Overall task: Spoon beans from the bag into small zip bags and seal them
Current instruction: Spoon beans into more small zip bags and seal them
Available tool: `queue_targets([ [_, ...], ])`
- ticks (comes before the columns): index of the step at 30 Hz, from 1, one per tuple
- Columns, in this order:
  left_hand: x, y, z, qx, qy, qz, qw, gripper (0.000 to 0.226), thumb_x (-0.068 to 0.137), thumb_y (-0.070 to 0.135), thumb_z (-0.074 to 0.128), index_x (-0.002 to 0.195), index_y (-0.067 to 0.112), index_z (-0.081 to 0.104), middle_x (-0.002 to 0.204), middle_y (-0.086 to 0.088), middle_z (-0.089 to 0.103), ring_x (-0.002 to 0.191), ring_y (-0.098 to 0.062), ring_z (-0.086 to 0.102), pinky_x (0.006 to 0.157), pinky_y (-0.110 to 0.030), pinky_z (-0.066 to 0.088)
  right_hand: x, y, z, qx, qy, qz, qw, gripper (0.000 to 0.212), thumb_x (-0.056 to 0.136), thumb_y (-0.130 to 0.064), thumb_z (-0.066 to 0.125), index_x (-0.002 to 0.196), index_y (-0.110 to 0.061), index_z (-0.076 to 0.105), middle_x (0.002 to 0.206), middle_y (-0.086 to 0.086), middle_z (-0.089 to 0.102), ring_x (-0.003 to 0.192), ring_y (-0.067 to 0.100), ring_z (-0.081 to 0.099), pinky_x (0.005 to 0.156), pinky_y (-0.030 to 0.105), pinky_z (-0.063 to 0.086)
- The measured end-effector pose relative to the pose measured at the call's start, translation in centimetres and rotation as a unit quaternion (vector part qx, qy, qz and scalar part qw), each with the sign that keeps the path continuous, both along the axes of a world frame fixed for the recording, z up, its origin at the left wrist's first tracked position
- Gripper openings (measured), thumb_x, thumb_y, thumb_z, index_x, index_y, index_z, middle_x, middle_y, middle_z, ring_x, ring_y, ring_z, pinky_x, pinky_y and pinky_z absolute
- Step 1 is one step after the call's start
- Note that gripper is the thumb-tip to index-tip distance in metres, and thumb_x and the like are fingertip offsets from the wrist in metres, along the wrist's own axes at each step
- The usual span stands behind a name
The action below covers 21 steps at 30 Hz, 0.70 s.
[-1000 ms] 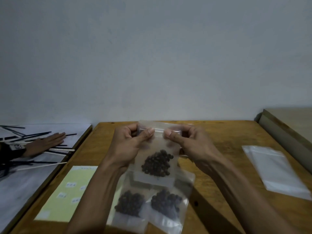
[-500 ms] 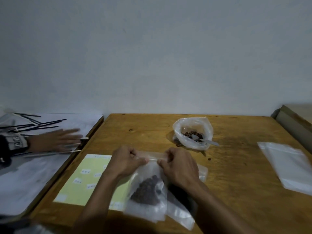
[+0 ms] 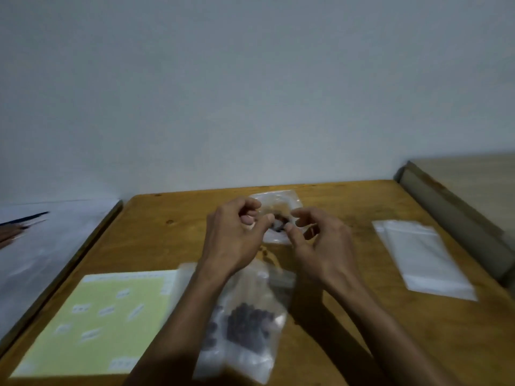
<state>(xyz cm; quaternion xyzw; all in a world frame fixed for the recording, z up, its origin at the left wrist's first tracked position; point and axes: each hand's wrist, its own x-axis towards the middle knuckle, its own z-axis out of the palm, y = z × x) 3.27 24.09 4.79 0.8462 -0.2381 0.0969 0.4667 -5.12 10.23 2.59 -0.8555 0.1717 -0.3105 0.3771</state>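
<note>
Hovering over the bean bag [image 3: 274, 218] at the back of the wooden table [image 3: 348, 316], the left hand [image 3: 237, 235] and right hand [image 3: 320, 243] hang loosely curled and hold nothing, while the filled zip bags [image 3: 245, 321], soft, light and slippery, look best pinched by the stiff top strip.

Hands: two, a left hand [image 3: 234, 240] and a right hand [image 3: 320, 246]
Large bean bag: one, the bag of beans [image 3: 276, 207] behind the hands
Filled small zip bags: a pile of filled bags [image 3: 245, 324] between the forearms; overlapping and blurred, exact count unclear
Empty zip bags: one stack of empty bags [image 3: 420, 260] on the right; number of sheets unclear
Label sheets: one green sheet [image 3: 94, 321]
Tables: one wooden table [image 3: 172, 246]
</note>
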Motion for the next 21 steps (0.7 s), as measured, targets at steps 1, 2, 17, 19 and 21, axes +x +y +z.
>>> queue_targets([
  [1, -0.6, -1.9, 0.2, -0.005, -0.002, -0.021, 1.0, 0.021, 0.083, 0.032, 0.08, 0.101, 0.022, 0.072, 0.084, 0.014, 0.068, 0.078, 0.001, 0.065, 0.065, -0.004, 0.047, -0.7, -1.7, 0.2, 0.007, -0.005, -0.026, 1.0, 0.021, 0.088, -0.031, 0.072, 0.108, -0.027, 0.071, 0.089, -0.011, 0.069, 0.076, 0.004, 0.062, 0.063, 0.02, 0.05],
  [2, -1.2, -3.9, 0.2, -0.005, -0.002, -0.042, 0.999, 0.018, 0.083, 0.031, 0.079, 0.098, 0.023, 0.072, 0.082, 0.013, 0.068, 0.076, 0.0, 0.065, 0.066, -0.007, 0.049, -1.5, -3.6, 0.2, 0.017, -0.007, -0.052, 0.998, 0.021, 0.088, -0.031, 0.072, 0.108, -0.027, 0.072, 0.088, -0.009, 0.07, 0.075, 0.004, 0.063, 0.065, 0.022, 0.052],
  [17, -6.8, -23.2, -8.6, 0.225, 0.036, -0.184, 0.956, 0.069, 0.081, 0.041, 0.077, 0.143, 0.024, 0.052, 0.135, -0.002, 0.059, 0.118, -0.02, 0.056, 0.09, -0.037, 0.055, -8.7, -19.3, -5.7, 0.05, 0.264, -0.279, 0.922, 0.072, 0.076, -0.052, 0.076, 0.137, -0.025, 0.048, 0.138, 0.007, 0.053, 0.13, 0.031, 0.043, 0.103, 0.048, 0.037],
  [19, -6.7, -23.4, -9.2, 0.237, 0.039, -0.182, 0.953, 0.07, 0.08, 0.042, 0.079, 0.143, 0.025, 0.052, 0.134, -0.002, 0.059, 0.12, -0.019, 0.053, 0.091, -0.036, 0.053, -8.6, -19.3, -5.8, 0.079, 0.222, -0.289, 0.928, 0.071, 0.074, -0.044, 0.081, 0.135, -0.027, 0.05, 0.136, 0.005, 0.054, 0.13, 0.029, 0.044, 0.104, 0.048, 0.036],
  [21, -6.3, -23.4, -9.6, 0.234, 0.05, -0.185, 0.953, 0.073, 0.078, 0.04, 0.081, 0.143, 0.024, 0.052, 0.136, -0.002, 0.058, 0.123, -0.019, 0.054, 0.095, -0.037, 0.053, -8.5, -19.2, -5.7, 0.109, 0.159, -0.305, 0.933, 0.065, 0.075, -0.031, 0.083, 0.132, -0.028, 0.052, 0.127, 0.002, 0.057, 0.124, 0.027, 0.05, 0.103, 0.048, 0.04],
])
